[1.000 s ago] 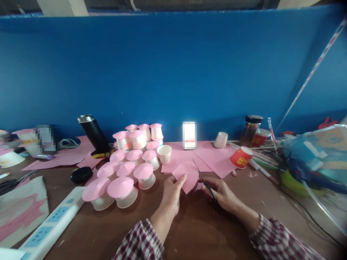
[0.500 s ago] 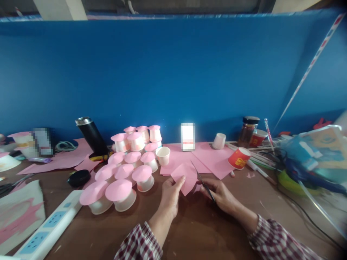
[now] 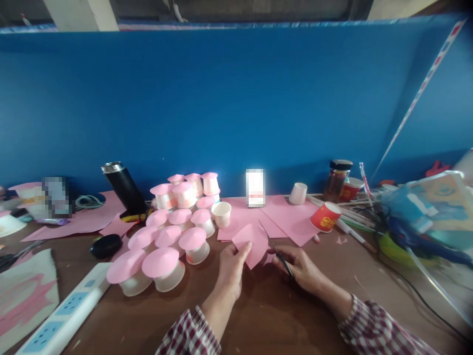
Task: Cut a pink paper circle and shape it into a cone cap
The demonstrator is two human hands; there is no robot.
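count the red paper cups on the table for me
2. One red cup is at the right edge of the pink sheets; the other red cup is farther back, just right of the dark-lidded jar. More may be hidden.

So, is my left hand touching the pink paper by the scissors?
Touching: the head view shows the left hand holding the pink paper, thumb laid over it.

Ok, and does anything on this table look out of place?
One white paper cup looks odd: it stands mouth up and uncovered, while the cups to its left wear pink paper cones. Small pink paper scraps also lie loose on the brown tabletop, beyond the right hand. I see nothing spilled.
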